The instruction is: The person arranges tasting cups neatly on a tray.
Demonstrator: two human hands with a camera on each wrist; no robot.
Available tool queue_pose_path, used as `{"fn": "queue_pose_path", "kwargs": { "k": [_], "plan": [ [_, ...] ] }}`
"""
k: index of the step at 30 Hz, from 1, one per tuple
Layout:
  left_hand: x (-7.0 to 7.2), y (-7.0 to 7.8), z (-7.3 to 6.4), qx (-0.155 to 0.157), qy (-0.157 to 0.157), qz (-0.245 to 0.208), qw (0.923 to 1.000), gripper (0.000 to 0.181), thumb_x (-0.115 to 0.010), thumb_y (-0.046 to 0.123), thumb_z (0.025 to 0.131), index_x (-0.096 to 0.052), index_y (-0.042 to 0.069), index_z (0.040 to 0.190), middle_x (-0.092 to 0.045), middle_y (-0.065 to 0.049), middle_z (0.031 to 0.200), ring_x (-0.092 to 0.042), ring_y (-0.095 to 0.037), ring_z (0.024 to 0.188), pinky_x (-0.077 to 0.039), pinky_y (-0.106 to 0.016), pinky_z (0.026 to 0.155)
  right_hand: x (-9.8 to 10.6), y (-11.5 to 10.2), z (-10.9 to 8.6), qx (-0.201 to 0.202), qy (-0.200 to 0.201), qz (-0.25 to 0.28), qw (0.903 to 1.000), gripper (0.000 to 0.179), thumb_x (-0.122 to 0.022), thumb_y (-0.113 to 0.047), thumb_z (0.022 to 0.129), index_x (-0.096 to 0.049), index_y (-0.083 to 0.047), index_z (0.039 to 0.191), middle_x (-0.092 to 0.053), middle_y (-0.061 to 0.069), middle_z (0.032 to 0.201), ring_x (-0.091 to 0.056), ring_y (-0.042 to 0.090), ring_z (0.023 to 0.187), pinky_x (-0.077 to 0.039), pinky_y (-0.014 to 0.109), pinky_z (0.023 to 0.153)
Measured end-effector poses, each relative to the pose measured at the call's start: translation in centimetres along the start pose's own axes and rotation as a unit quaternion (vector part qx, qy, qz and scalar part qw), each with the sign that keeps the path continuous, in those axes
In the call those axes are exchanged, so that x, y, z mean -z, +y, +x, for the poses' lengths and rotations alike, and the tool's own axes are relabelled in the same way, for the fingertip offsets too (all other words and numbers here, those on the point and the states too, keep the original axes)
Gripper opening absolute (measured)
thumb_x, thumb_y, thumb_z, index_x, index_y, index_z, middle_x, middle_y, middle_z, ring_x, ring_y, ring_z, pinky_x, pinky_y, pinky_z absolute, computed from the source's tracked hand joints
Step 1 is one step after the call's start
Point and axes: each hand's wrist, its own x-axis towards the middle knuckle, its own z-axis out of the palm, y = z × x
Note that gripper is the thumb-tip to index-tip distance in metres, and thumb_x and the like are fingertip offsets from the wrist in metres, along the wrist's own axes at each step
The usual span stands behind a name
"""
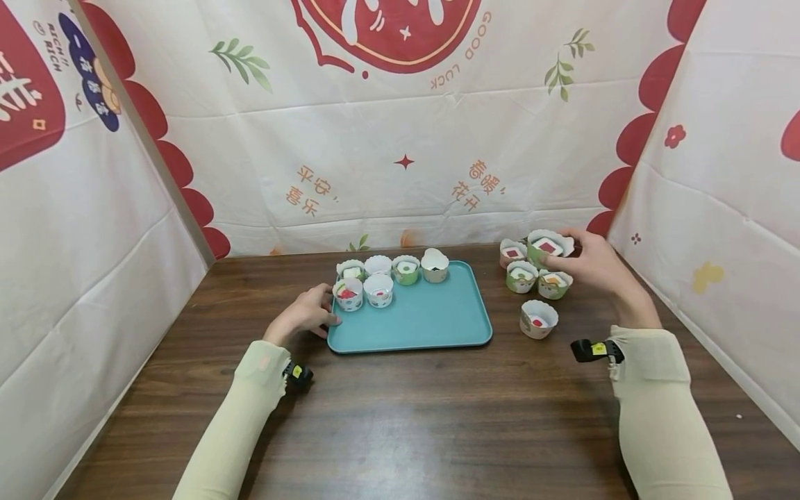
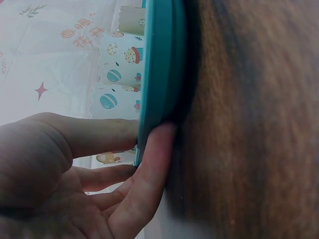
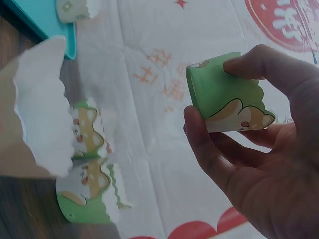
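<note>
My left hand (image 1: pixel 307 312) is at the left edge of a teal tray (image 1: pixel 425 316). In the left wrist view its thumb and fingers (image 2: pixel 142 191) pinch the tray's rim. Several paper baking cups, among them a white one with red pieces inside (image 1: pixel 348 294), stand along the tray's back and left side. My right hand (image 1: pixel 590 260) pinches a green paper baking cup (image 3: pixel 227 89) with a dog print, holding it between thumb and fingers. A white square with a red middle (image 1: pixel 547 246) shows inside that cup. It is raised above the cups around it.
To the right of the tray stand a pink cup (image 1: pixel 512 254), two green-printed cups (image 1: pixel 521 276) and, nearer the front, a beige cup (image 1: pixel 538 319). The wooden table (image 1: pixel 400 423) is bounded by printed cloth (image 1: pixel 375 125) at the back and sides.
</note>
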Motion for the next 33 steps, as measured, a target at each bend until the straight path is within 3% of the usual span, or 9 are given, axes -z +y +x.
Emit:
{"fn": "queue_pose_path", "kwargs": {
  "k": [6, 10, 18, 25, 29, 33],
  "plan": [
    [0.0, -0.2, 0.0, 0.005, 0.000, -0.002, 1.0000, 0.069, -0.071, 0.003, 0.095, -0.034, 0.000, 0.153, -0.055, -0.029, 0.132, -0.066, -0.033, 0.105, -0.066, -0.038, 0.073, -1.7, -1.3, 0.3, -0.007, -0.039, -0.020, 0.9990, 0.058, -0.075, -0.028, 0.090, -0.056, 0.000, 0.137, -0.066, 0.022, 0.116, -0.060, 0.022, 0.094, -0.049, 0.025, 0.073],
    [0.0, -0.1, 0.0, 0.003, 0.001, 0.003, 1.0000, 0.069, -0.072, 0.003, 0.094, -0.035, 0.000, 0.152, -0.055, -0.029, 0.131, -0.067, -0.033, 0.103, -0.066, -0.038, 0.072, -2.7, -1.7, 0.6, -0.008, -0.058, -0.014, 0.9982, 0.059, -0.075, -0.029, 0.091, -0.054, 0.001, 0.138, -0.066, 0.024, 0.117, -0.061, 0.030, 0.099, -0.051, 0.028, 0.074],
    [0.1, 0.0, 0.1, -0.001, 0.001, 0.003, 1.0000, 0.070, -0.072, 0.005, 0.094, -0.034, 0.001, 0.153, -0.054, -0.029, 0.133, -0.067, -0.032, 0.102, -0.066, -0.038, 0.072, -3.9, -2.7, 1.0, 0.010, -0.076, -0.007, 0.9970, 0.060, -0.075, -0.029, 0.092, -0.055, 0.001, 0.139, -0.066, 0.023, 0.116, -0.062, 0.028, 0.097, -0.051, 0.028, 0.075],
    [0.2, 0.2, 0.1, 0.001, 0.002, 0.002, 1.0000, 0.071, -0.072, 0.004, 0.094, -0.033, 0.001, 0.154, -0.055, -0.029, 0.132, -0.067, -0.032, 0.103, -0.066, -0.038, 0.072, -5.0, -3.8, 0.7, -0.031, -0.110, 0.076, 0.9906, 0.062, -0.073, -0.029, 0.095, -0.047, -0.002, 0.144, -0.061, 0.023, 0.118, -0.058, 0.026, 0.095, -0.057, 0.029, 0.069],
    [0.2, 0.2, 0.1, -0.001, 0.003, 0.001, 1.0000, 0.072, -0.072, 0.004, 0.094, -0.033, 0.001, 0.154, -0.054, -0.029, 0.132, -0.066, -0.032, 0.102, -0.066, -0.037, 0.072, -5.6, -4.3, 0.8, -0.040, -0.098, 0.073, 0.9917, 0.064, -0.073, -0.030, 0.094, -0.047, -0.003, 0.145, -0.061, 0.021, 0.118, -0.057, 0.026, 0.096, -0.054, 0.027, 0.070],
    [0.2, 0.2, 0.0, -0.005, 0.003, -0.001, 1.0000, 0.070, -0.071, 0.003, 0.094, -0.034, 0.000, 0.153, -0.056, -0.029, 0.130, -0.067, -0.031, 0.101, -0.066, -0.038, 0.072, -6.2, -4.6, 1.0, -0.019, -0.072, 0.049, 0.9960, 0.063, -0.074, -0.030, 0.092, -0.051, -0.002, 0.144, -0.063, 0.021, 0.117, -0.057, 0.027, 0.096, -0.051, 0.027, 0.071]
  ]
}}
